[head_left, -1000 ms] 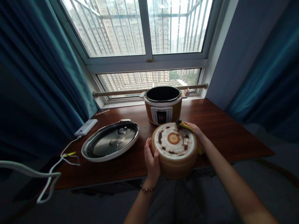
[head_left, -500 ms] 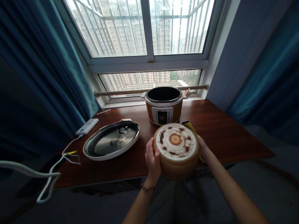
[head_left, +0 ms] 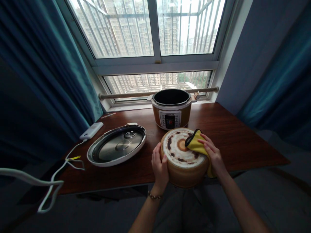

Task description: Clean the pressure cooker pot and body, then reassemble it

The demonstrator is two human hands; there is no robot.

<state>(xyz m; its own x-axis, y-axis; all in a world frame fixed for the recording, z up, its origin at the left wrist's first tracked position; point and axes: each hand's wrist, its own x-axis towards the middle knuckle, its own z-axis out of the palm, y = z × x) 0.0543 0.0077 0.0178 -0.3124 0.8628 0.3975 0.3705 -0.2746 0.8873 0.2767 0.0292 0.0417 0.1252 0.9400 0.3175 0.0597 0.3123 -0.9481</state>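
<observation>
At near side of table [head_left: 126,176], we hold upturned pot [head_left: 186,173]: left hand [head_left: 160,169] clamped on side, right hand [head_left: 215,158] gripping yellow cloth [head_left: 196,145] against stained bottom [head_left: 175,150].

A blue curtain [head_left: 48,58] hangs upper left, a second curtain [head_left: 279,81] far right; between them, a window [head_left: 155,42]. A white device [head_left: 91,130] with a cable [head_left: 46,183] lies mid-left.

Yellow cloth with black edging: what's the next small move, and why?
Probably slide the yellow, black-edged cloth leftward across the white face of the round tan pot: the right hand holds the cloth there, the left hand cups the pot, and brown marks show to its left.
</observation>
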